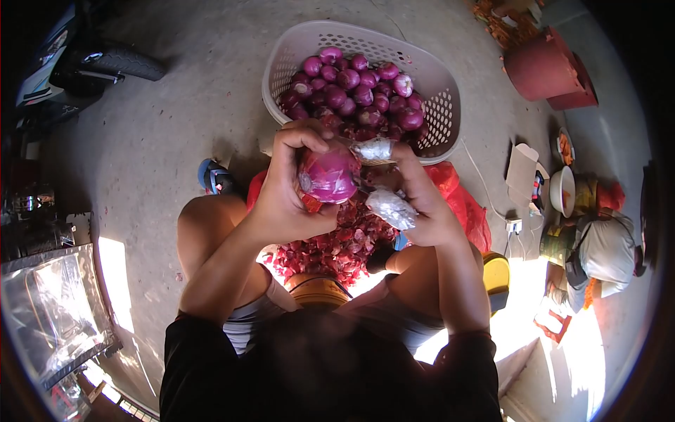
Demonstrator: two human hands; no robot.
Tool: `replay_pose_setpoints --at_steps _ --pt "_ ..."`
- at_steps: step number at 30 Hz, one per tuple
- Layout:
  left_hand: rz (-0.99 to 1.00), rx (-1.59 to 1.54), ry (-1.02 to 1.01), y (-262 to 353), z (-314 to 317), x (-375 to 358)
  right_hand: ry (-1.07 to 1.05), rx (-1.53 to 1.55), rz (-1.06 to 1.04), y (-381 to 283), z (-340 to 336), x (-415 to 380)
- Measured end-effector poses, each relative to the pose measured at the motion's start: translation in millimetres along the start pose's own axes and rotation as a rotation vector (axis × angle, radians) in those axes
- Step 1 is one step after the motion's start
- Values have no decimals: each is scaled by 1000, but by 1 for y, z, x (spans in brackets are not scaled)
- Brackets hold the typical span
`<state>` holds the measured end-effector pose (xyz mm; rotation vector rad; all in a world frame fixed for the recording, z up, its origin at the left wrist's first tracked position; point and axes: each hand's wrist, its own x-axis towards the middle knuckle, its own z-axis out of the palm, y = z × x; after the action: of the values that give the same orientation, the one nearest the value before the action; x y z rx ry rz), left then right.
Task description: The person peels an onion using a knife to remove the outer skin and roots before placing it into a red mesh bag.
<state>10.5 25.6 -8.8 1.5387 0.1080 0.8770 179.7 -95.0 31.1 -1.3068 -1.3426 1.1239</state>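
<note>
My left hand (287,190) is wrapped round a large purple onion (329,177), held up over my lap. On its right side, my right hand (422,193) has two fingers covered in silvery wrapping (391,208) close against the onion; whether they hold a small tool is too unclear to tell. Behind both hands stands a pale perforated basket (281,60) with several shiny purple onions (348,79) in it. Beneath the hands, a heap of red onion skins (337,246) lies between my legs.
Red netting (460,204) lies beside my right knee, near a yellow object (496,281). At the right are a white bowl (562,191), an open box (522,169), a power strip (514,226) and bags (608,246). Reddish buckets (545,67) are upper right; a wheel (126,62) is upper left.
</note>
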Motion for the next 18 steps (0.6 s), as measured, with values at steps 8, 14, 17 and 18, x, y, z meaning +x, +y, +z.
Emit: replay_pose_setpoints --at_steps 8,14,17,18 --pt "23 64 -16 0 -3 1 -36 75 -57 3 -1 4" --pt "44 46 -39 5 0 2 -153 534 111 5 -9 0" --pt "53 25 -46 5 1 2 -379 874 51 23 -14 5" --pt "50 10 -49 6 1 2 -462 956 19 28 -17 8"
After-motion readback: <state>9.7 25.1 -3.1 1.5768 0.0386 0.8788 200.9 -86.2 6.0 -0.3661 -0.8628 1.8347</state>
